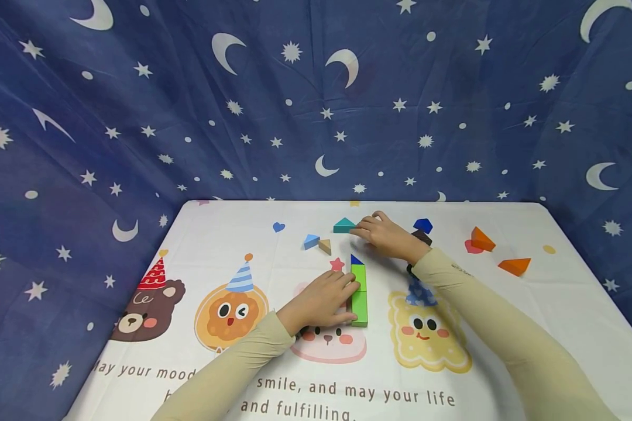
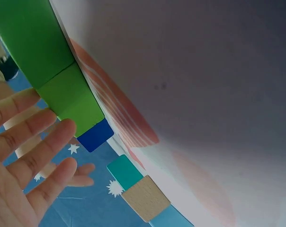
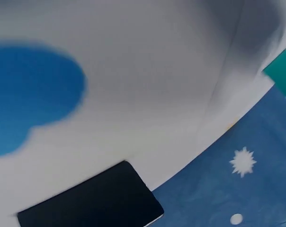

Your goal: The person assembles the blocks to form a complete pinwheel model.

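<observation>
Two light green blocks [image 1: 359,307] lie end to end, with a dark blue triangular block [image 1: 356,260] against their far end. My left hand [image 1: 323,298] rests along the left side of the green blocks, its fingers fairly straight in the left wrist view. Farther back, my right hand [image 1: 387,235] reaches over the table, its fingertips right at the right corner of a teal triangular block [image 1: 343,226]. The right wrist view catches the teal block [image 3: 282,73] at its edge, with the hand out of sight.
Left of the right hand lie a light blue block [image 1: 311,241] and a wooden one [image 1: 325,246]. A blue block [image 1: 423,225] and a black block [image 1: 422,237] sit by the right wrist. Two orange blocks [image 1: 483,240] lie farther right. A starry blue curtain [image 1: 316,117] hangs behind.
</observation>
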Demonstrator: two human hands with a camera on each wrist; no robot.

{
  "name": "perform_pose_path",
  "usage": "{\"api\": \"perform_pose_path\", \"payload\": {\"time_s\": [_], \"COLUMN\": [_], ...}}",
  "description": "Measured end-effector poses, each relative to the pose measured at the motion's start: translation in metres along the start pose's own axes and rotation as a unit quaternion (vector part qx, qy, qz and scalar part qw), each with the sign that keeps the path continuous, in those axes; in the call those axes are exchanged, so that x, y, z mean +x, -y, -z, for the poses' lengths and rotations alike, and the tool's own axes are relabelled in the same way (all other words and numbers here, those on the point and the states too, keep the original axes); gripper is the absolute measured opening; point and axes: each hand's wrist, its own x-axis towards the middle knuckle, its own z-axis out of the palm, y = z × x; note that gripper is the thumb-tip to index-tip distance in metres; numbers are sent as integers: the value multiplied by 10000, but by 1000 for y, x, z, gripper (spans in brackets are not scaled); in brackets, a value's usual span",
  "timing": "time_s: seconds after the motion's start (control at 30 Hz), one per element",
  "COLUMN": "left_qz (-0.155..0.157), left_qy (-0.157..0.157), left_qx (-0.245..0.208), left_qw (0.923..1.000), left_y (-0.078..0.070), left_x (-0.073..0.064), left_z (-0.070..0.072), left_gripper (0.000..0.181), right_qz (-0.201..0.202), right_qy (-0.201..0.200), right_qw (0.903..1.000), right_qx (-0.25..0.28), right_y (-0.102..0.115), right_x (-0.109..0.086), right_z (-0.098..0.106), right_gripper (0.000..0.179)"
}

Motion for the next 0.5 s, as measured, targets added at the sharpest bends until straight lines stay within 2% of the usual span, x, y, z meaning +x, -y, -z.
{"api": "perform_pose_path", "payload": {"time_s": [0.23, 0.5], "left_qz": [20, 25], "left_qy": [22, 69], "left_qx": [-43, -55], "left_qw": [10000, 10000], "left_y": [1, 0], "left_x": [-1, -1], "left_z": [1, 2], "left_gripper": [57, 57], "right_qz": [-152, -260], "right_qy": [-153, 187], "right_qw": [9991, 9976], "right_qx": [-359, -612], "right_y": [-17, -23], "right_x": [23, 43], "right_z": [-7, -19], "right_gripper": [47, 41]}}
